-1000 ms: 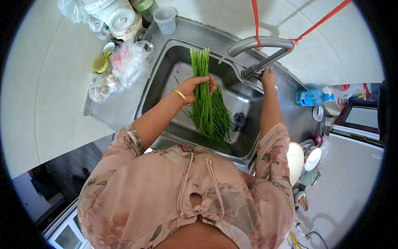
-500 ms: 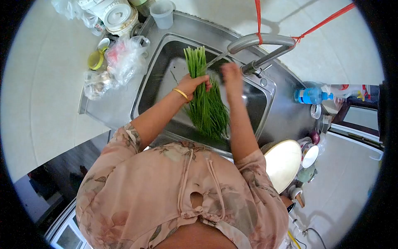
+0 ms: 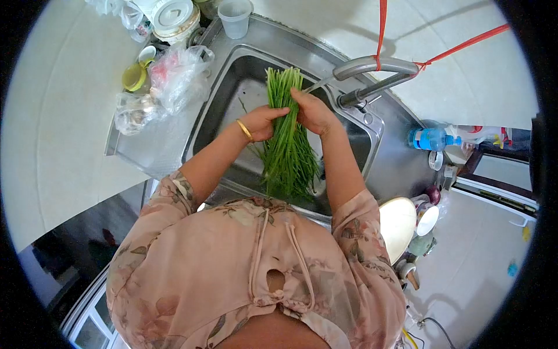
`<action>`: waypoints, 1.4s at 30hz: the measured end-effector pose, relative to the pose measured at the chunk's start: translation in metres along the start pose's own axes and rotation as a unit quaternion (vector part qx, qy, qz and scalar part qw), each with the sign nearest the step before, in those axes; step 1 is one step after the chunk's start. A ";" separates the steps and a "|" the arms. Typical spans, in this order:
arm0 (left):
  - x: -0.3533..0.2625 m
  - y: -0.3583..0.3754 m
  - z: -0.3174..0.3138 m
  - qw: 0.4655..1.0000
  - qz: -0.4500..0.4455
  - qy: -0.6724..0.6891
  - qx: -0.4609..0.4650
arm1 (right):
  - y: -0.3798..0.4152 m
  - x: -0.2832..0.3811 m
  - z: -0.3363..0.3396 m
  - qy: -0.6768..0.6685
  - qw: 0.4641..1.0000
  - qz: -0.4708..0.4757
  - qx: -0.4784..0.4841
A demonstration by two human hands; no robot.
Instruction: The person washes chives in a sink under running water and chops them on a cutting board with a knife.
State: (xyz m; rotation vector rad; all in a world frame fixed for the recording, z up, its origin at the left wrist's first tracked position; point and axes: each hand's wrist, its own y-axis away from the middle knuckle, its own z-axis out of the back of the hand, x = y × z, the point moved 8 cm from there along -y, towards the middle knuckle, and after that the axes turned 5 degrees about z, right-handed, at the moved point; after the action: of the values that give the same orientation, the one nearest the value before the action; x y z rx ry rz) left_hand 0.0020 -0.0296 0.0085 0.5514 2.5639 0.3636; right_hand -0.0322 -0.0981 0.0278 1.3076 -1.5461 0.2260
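A bunch of long green chives (image 3: 286,152) lies across the middle of the sink (image 3: 231,102), pale cut ends toward the faucet side and leafy tips toward my body. My left hand (image 3: 263,121), with a gold bangle at the wrist, is closed round the bunch from the left, thumb on top. From the right, my right hand (image 3: 315,114) grips it nearer the pale ends, its thumb across the stalks; its other fingers are partly hidden. Water runs from the faucet (image 3: 375,67) just beyond that hand. A few loose strands lie left of the bunch.
Red cords tie up the faucet. Plastic bags (image 3: 181,78), a yellow-lidded jar (image 3: 133,77) and a clear tub (image 3: 235,18) stand left and behind the sink. To the right are a blue bottle (image 3: 429,139) and a large pale round board (image 3: 397,227).
My right hand, blurred and apart near the faucet before, has come down left onto the chives and closed on them. My left hand keeps its hold. The view has shifted slightly.
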 end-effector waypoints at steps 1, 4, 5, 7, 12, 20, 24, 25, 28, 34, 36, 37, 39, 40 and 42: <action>0.001 -0.004 0.007 0.999 -0.005 -0.024 -0.033 | 0.001 0.003 0.000 0.021 1.000 -0.001 0.003; 0.006 -0.021 0.014 0.991 -0.026 -0.078 -0.110 | -0.009 0.014 0.008 0.224 0.954 0.161 -0.120; 0.010 -0.025 0.012 0.989 -0.036 -0.080 -0.122 | -0.024 -0.002 0.031 0.313 0.920 0.153 -0.178; 0.019 -0.028 0.024 0.980 -0.004 -0.143 -0.135 | -0.021 -0.003 0.030 0.357 0.903 0.130 -0.201; -0.019 -0.022 0.044 0.991 -0.109 0.023 -0.070 | -0.008 0.004 0.020 0.258 0.918 0.237 -0.186; -0.023 -0.045 0.003 0.960 -0.138 0.103 -0.222 | -0.013 -0.001 0.007 0.029 0.952 0.148 -0.267; -0.031 -0.044 -0.021 0.947 -0.205 0.018 -0.245 | -0.007 0.011 0.033 0.100 0.935 0.098 -0.325; -0.033 -0.048 -0.020 0.959 -0.168 0.057 -0.219 | -0.001 0.005 0.018 0.084 0.929 0.150 -0.328; -0.036 -0.054 -0.012 0.970 -0.120 0.109 -0.181 | 0.007 0.023 0.010 0.152 0.918 0.115 -0.348; -0.035 -0.054 -0.024 0.962 -0.184 0.024 -0.201 | -0.004 0.040 0.029 0.270 0.851 0.242 -0.379; -0.052 -0.057 -0.005 0.958 -0.184 0.070 -0.210 | -0.011 0.012 0.019 0.100 0.931 0.159 -0.314; -0.045 -0.055 -0.010 0.965 -0.152 0.053 -0.208 | -0.009 0.012 0.010 0.073 0.935 0.174 -0.301; -0.027 -0.058 -0.001 0.962 -0.151 0.012 -0.225 | -0.022 0.013 0.045 0.115 0.916 0.174 -0.342; -0.027 -0.060 -0.001 0.953 -0.187 -0.017 -0.238 | -0.017 0.046 0.031 0.128 0.893 0.278 -0.330; -0.029 -0.061 -0.007 0.954 -0.218 -0.046 -0.198 | -0.023 0.036 0.039 -0.071 0.921 0.245 -0.293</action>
State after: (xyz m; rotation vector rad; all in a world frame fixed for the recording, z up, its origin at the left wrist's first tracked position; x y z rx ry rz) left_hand 0.0025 -0.0974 0.0051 -0.1414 2.3433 0.6510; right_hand -0.0303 -0.1556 0.0283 0.4636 -1.8612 -0.0295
